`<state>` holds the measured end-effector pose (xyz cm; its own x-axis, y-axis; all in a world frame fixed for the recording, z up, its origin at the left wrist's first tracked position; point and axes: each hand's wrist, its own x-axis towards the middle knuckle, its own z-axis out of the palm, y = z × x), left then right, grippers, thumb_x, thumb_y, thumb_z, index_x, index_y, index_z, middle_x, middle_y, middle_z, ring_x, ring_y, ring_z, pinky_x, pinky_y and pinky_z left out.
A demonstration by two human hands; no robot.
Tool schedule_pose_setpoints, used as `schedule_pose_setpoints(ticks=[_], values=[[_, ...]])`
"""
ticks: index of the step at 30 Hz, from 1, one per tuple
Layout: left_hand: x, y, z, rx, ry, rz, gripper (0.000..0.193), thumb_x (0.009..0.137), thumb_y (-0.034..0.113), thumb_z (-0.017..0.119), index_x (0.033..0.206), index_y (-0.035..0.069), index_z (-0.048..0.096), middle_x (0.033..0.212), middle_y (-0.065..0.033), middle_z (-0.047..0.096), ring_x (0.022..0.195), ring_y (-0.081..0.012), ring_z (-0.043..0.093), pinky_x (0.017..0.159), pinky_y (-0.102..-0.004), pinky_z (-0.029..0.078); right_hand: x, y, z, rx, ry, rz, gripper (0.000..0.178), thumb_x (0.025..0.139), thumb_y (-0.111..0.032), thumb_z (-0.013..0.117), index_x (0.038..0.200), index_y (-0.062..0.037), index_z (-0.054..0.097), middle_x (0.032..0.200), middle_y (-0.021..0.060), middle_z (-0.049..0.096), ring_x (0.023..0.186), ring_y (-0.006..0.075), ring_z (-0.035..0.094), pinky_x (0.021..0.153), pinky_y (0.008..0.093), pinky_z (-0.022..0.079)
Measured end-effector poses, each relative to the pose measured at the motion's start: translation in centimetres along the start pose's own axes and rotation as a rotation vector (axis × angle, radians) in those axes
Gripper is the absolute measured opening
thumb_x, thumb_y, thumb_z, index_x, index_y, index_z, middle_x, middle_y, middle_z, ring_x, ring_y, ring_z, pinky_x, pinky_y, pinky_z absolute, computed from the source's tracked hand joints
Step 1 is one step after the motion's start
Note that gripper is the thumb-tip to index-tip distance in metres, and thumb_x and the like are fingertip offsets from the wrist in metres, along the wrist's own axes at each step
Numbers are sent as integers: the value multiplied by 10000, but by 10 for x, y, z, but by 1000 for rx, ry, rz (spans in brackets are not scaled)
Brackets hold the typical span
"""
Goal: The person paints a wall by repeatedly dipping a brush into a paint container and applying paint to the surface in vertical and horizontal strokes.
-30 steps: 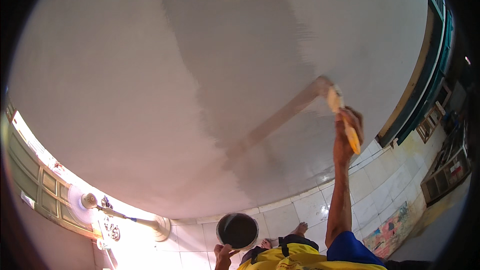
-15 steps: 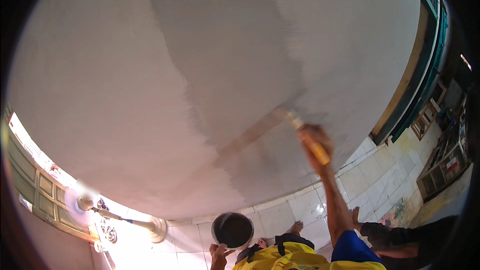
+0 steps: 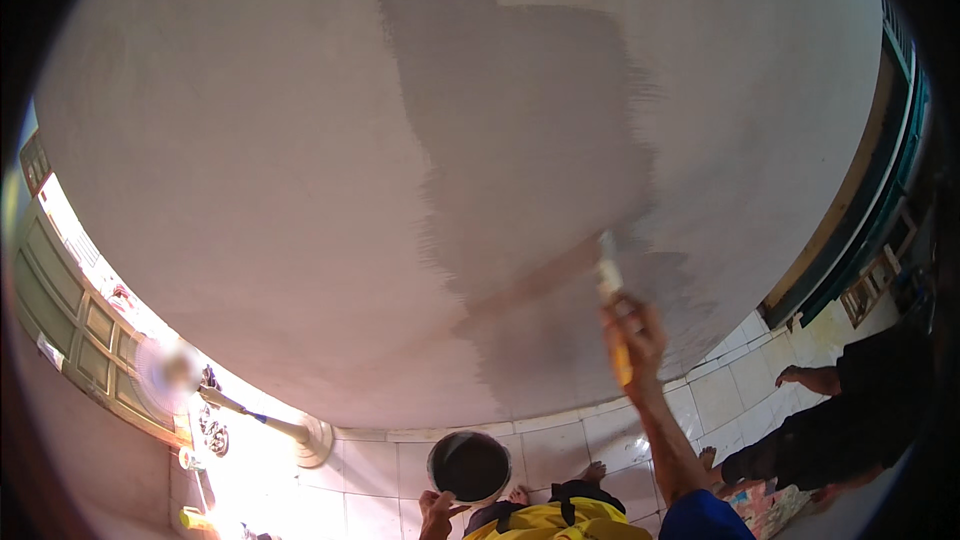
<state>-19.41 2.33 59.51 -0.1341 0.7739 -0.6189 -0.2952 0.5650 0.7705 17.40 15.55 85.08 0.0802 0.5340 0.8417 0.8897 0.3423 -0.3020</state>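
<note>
My right hand (image 3: 638, 335) is closed round a paintbrush (image 3: 610, 278) with a yellow handle. The bristle end meets the pale wall (image 3: 250, 190) at the lower part of a darker, wet-looking grey patch (image 3: 530, 120). That patch runs up the wall as a wide band with ragged brushed edges. Low in front of me, my left hand (image 3: 436, 513) grips the near-left edge of a round bucket (image 3: 509, 470) holding dark grey liquid. Its fingers are partly out of sight.
A standing fan (image 3: 178, 375) is at the left beside a panelled wooden door (image 3: 75, 325) and a bright opening. Another person (image 3: 830, 440) in dark clothes stands close on my right. A green-framed opening (image 3: 870, 230) lies beyond. Pale tiles (image 3: 560, 450) cover the floor.
My view has shifted, so the wall patch sits further right. The brush has turned more upright against the wall. The other person at the right has come further into view, one hand showing.
</note>
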Motion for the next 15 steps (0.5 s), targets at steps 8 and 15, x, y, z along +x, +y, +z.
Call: schedule_pose_setpoints(ticks=[8,15], values=[[10,-27,-9,-110,45,7,330,752,59,631,913,-48,363,863,-179,487,750,-321,618,712,-505,610,97,4,-57,130,-78,-135,363,762,32,703,1068,-164,699,1119,72,620,870,183,619,659,300,532],[23,-45,-17,-167,47,22,333,750,50,641,909,-37,362,854,-178,490,705,-308,607,655,-519,611,87,4,-48,-138,0,-302,353,741,-9,693,1076,-122,695,1113,45,619,935,204,609,665,309,547]])
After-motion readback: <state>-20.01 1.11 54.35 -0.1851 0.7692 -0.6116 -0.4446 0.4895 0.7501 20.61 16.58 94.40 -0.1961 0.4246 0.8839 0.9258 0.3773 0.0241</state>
